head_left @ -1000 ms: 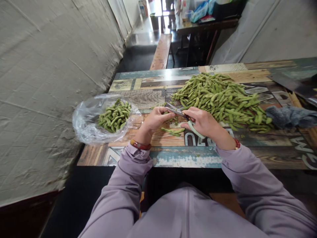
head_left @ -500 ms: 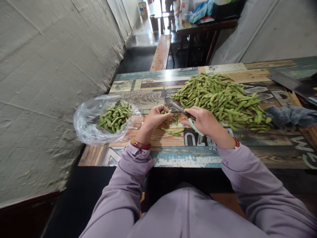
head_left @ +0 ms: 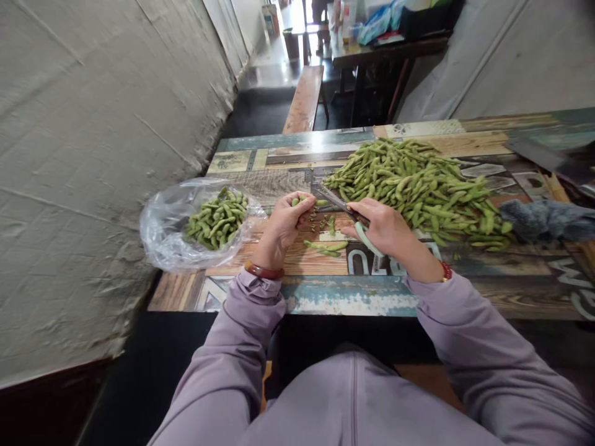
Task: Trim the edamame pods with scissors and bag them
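Note:
Between the thumb and fingers of my left hand [head_left: 287,222] is a green edamame pod [head_left: 320,202], its tip pointing right. My right hand [head_left: 383,224] grips scissors [head_left: 364,239] with pale green handles, and their blades reach toward that pod. Small cut ends [head_left: 318,219] lie scattered on the table under the hands. A few loose pods [head_left: 328,249] rest closer to me. Beyond my right hand spreads a big heap of edamame pods [head_left: 409,179]. Left of my left hand, a clear plastic bag [head_left: 160,226] stands with its mouth open, holding a smaller pile of pods [head_left: 218,220].
The patterned wooden table [head_left: 348,297] has a grey cloth [head_left: 548,218] and a cleaver-like blade [head_left: 534,152] at its right. A rough wall [head_left: 93,155] runs along the left. Past the table are a bench [head_left: 304,99] and a cluttered second table [head_left: 390,52].
My left hand has turned and lifted slightly, and the pod in it now sticks out toward the scissor blades. My right hand with the scissors has hardly moved.

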The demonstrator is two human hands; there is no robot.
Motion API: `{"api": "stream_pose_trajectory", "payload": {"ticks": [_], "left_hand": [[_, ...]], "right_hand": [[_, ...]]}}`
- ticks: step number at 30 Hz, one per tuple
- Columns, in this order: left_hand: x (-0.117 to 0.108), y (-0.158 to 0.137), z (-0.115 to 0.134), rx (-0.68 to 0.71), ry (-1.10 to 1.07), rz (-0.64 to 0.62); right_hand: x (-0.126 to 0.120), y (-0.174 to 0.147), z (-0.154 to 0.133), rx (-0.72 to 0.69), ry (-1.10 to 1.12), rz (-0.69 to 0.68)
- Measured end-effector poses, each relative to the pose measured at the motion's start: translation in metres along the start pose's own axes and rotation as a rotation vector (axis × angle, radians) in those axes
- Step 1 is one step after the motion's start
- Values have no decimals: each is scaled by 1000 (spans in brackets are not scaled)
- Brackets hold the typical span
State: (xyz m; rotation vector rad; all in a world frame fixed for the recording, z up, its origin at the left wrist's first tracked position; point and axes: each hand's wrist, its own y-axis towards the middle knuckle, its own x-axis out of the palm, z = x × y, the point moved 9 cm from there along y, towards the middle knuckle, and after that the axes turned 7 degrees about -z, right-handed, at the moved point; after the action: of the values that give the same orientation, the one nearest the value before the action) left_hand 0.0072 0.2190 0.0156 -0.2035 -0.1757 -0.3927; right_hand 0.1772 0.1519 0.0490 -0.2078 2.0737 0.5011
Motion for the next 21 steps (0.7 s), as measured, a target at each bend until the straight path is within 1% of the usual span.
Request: {"api": "stream_pose_trajectory", "payload": {"ticks": [3,8,15,21], "left_hand": [[1,-1,0,-18,-92,-7],[13,-2,-1,-22,-165,-70],[24,-4,-5,-27,-156,-118],[22,-6,-5,-56,-143,-89]], "right_hand": [[-1,0,-2,-3,16,5],[1,0,-3,-2,14,17],[2,0,-4,-9,27,18],[-1,0,-4,2,60,33]]}}
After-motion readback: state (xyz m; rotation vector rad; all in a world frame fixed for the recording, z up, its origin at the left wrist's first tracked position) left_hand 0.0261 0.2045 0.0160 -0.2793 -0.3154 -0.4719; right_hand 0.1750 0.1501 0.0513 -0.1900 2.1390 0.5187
